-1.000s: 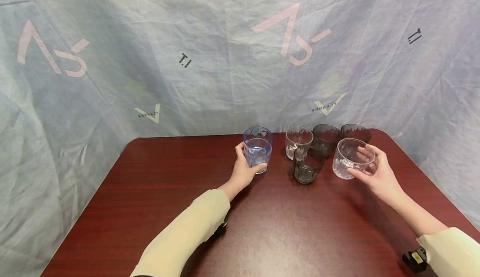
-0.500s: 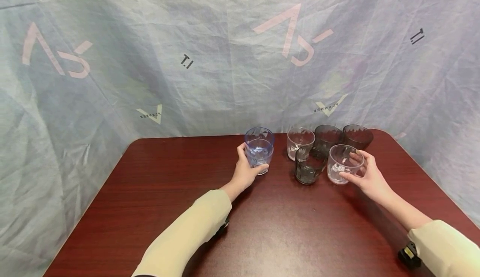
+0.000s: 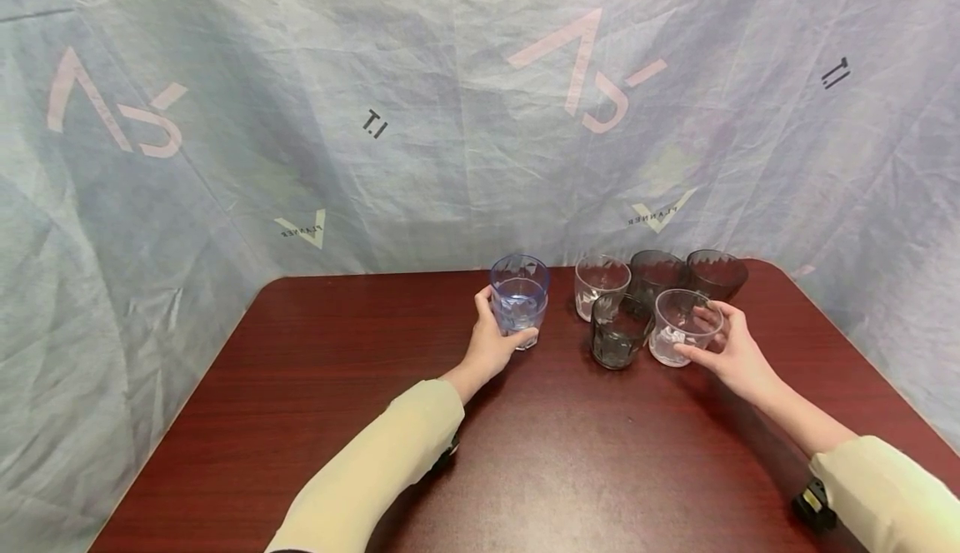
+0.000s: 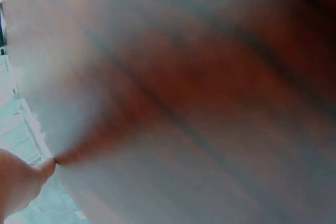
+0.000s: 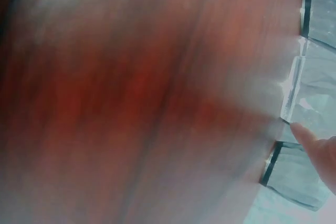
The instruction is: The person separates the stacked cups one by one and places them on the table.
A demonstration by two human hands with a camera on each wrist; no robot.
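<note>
On the left of the glass group, my left hand [image 3: 491, 349] grips a pair of stacked tumblers, with a blue-rimmed tumbler [image 3: 519, 270] on top. My right hand [image 3: 738, 363] holds a clear tumbler [image 3: 670, 346] by its right side, thumb at the front and fingers behind. That tumbler stands upright, close beside a dark grey tumbler [image 3: 615, 351] at the front. In the left wrist view, a thumb [image 4: 31, 182] lies near the pale glass. The right wrist view catches the right thumb [image 5: 315, 148] against the clear tumbler, with dark-rimmed ones on either side.
Behind stand another clear tumbler [image 3: 588, 296] and two dark tumblers, one in the middle [image 3: 654, 266] and one at the right [image 3: 716, 265]. They are near the far edge of the reddish-brown table [image 3: 360, 320]. A grey printed cloth [image 3: 420, 186] hangs behind the table.
My right hand has brought the clear tumbler left and slightly nearer, up beside the front dark tumbler. The left hand keeps its grip on the stack, nearly still.
</note>
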